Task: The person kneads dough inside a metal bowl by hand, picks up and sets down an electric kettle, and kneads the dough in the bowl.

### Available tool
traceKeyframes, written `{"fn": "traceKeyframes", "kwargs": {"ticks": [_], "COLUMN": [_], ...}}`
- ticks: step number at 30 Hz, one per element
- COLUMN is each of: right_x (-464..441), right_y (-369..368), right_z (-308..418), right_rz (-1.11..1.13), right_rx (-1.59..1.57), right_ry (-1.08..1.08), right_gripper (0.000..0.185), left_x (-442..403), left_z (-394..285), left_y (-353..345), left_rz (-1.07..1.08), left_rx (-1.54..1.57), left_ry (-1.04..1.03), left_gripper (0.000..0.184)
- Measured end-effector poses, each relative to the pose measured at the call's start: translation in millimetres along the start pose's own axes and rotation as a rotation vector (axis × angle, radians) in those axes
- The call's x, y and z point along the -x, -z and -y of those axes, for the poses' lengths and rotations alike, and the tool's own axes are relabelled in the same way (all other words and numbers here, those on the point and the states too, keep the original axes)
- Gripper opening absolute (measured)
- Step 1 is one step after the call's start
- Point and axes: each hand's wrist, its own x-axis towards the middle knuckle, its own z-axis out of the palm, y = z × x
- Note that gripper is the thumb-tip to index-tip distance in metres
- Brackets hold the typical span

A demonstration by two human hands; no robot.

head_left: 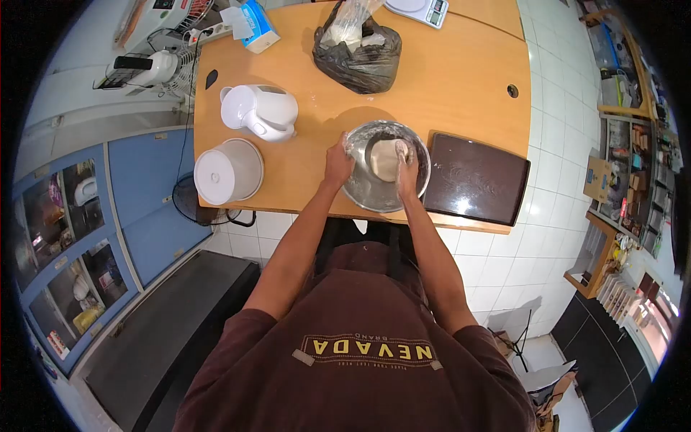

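Observation:
A shiny metal mixing bowl (368,193) stands near the front edge of the wooden table, with white flour marks on its inner wall. My left hand (339,163) grips the bowl's left rim, its fingers curled over the edge. Inside the bowl lies a pale, rounded lump of dough (384,160). My right hand (407,171) reaches into the bowl and holds the dough's right side, with flour on the fingers. Part of the dough is hidden by this hand.
Right of the bowl lies a dark baking tray (479,176). On the left are a white lidded tub (230,171) and a white electric kettle (260,111). A black plastic bag (367,65), a kitchen scale (421,9) and a blue-white box (259,27) stand farther back.

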Motion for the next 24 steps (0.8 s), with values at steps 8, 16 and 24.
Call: {"fn": "traceKeyframes", "kwargs": {"ticks": [8, 16, 24], "right_x": [35.6, 40.9, 27.6], "right_y": [19.3, 2.7, -35.2], "right_z": [59.7, 45.2, 54.9], "right_rz": [0.374, 0.314, 0.595], "right_rx": [0.584, 0.929, 1.257], "right_ry": [0.26, 0.508, 0.408], "right_gripper": [0.047, 0.051, 0.047], "left_x": [-3.3, -2.4, -6.1], "left_z": [-2.9, -4.9, -10.6], "left_y": [3.5, 2.4, 6.4], "left_rz": [-0.005, -0.021, 0.016], "left_rx": [-0.057, -0.019, 0.001], "left_ry": [0.112, 0.13, 0.184], "left_gripper": [0.067, 0.064, 0.063]}}
